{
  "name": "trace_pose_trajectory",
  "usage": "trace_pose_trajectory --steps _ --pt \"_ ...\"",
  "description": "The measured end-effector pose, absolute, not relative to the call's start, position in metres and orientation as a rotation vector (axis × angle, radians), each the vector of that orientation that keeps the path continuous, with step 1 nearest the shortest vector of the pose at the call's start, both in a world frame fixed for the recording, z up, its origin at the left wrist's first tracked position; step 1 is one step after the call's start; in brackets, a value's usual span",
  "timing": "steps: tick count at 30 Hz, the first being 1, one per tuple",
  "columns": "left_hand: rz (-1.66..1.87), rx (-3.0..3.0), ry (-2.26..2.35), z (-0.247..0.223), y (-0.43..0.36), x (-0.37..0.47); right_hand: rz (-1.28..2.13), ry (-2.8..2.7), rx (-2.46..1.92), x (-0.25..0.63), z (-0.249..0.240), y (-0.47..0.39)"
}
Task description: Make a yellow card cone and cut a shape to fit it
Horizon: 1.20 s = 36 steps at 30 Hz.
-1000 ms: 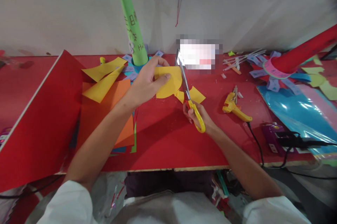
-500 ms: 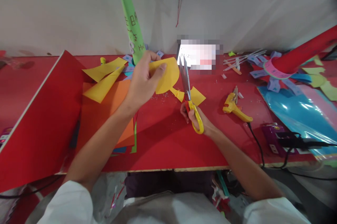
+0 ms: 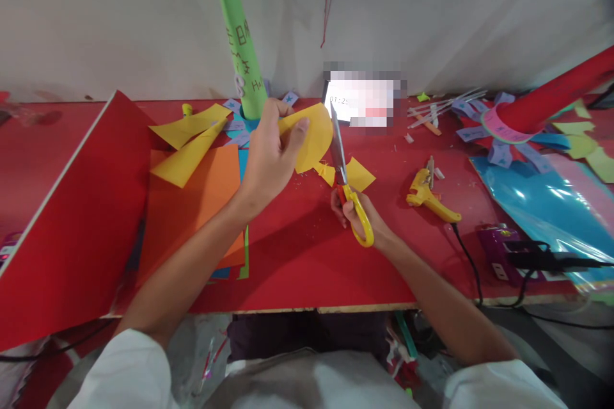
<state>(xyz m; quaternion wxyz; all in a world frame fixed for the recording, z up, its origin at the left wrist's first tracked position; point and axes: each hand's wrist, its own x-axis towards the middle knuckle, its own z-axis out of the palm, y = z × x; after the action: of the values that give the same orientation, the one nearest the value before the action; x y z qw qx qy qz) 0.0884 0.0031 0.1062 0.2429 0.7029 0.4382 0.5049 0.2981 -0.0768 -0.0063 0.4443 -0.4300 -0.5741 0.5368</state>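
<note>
My left hand (image 3: 273, 156) pinches a piece of yellow paper (image 3: 316, 137) with a rounded right edge, thumb on its near face. In my right hand (image 3: 357, 214) is a pair of scissors (image 3: 339, 153) with yellow and red handles, blades pointing up and away. The blades lie right beside the paper's curved edge and look nearly closed; whether they touch it I cannot tell. Beneath them on the table lie yellow paper scraps (image 3: 359, 173). Behind my left hand rises a green paper tube (image 3: 240, 44) with writing on it and a star shape at its top.
A yellow glue gun (image 3: 432, 196) lies at the right, its cord running past a purple box (image 3: 503, 249). Orange paper sheets (image 3: 192, 204) and a standing red board (image 3: 71, 223) are at the left. A lit screen (image 3: 369, 98) leans at the back. A red tube (image 3: 561, 92) stands tilted right.
My left hand has moved slightly right with the yellow paper, bringing its curved edge closer to the scissors. The scissor blades have come closer together.
</note>
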Motion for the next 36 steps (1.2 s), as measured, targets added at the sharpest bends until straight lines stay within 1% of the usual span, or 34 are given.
trace_pose_trajectory --steps 5,12,17,36 --pt "1.398 1.914 1.169 0.100 0.008 0.089 1.364 -1.351 -1.077 0.297 -0.005 -0.079" --pt "1.310 1.851 1.057 0.091 0.017 0.088 1.360 -1.317 -1.082 0.300 -0.006 -0.079" --pt "1.249 1.833 1.062 0.089 0.018 0.088 1.346 -1.340 -1.122 0.301 -0.005 -0.079" --pt "1.310 1.859 1.068 0.094 0.017 0.086 1.253 -1.349 -1.182 0.301 0.009 -0.074"
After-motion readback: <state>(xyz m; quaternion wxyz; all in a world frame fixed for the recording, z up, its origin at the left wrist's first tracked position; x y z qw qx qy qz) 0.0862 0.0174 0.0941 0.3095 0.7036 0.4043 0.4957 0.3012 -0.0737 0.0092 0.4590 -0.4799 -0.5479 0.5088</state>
